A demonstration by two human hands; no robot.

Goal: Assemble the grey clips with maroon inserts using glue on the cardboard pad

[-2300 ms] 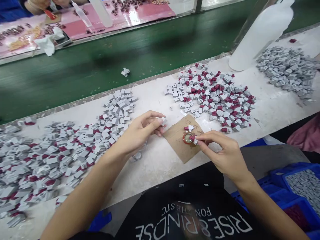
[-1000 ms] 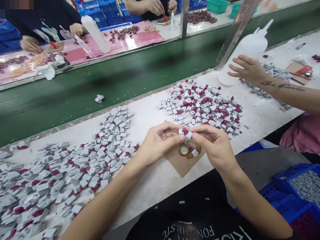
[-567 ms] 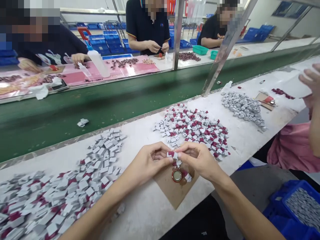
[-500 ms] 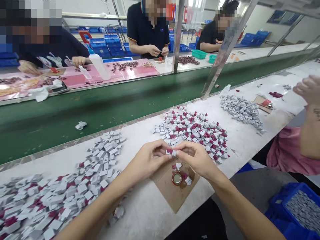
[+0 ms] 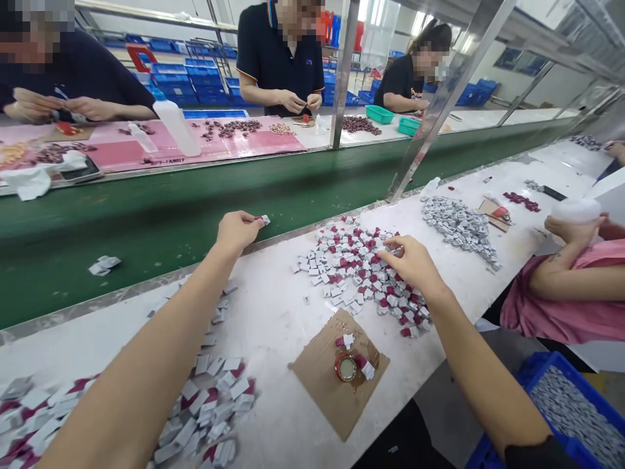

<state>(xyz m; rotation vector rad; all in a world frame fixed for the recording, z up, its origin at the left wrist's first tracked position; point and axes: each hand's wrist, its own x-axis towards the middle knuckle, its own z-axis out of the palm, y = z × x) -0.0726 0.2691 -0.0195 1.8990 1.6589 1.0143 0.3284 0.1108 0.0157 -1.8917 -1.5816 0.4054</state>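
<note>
My left hand [image 5: 239,230] is stretched out over the near edge of the green belt. Its fingertips pinch a small grey-and-maroon piece [image 5: 264,220]. My right hand [image 5: 409,260] is over the pile of grey-and-maroon pieces [image 5: 349,260], thumb and forefinger a little apart at the pieces; I see nothing held there. On a brown cardboard square [image 5: 325,384] in front of me sit a round red-rimmed cap [image 5: 346,369] and two grey-and-maroon pieces, with a wet brown smear around them.
A loose pile of grey blocks [image 5: 215,397] lies at left, partly behind my left arm. The green belt [image 5: 161,215] runs beyond my table, with a few grey pieces on it. Co-workers sit across it and at right. A metal post [image 5: 430,111] slants down to the table edge. A blue crate [image 5: 561,365] stands lower right.
My hands, together over the cardboard before, are now apart. The left has carried a piece out to the belt; the right has moved to the pile. The view has shifted slightly.
</note>
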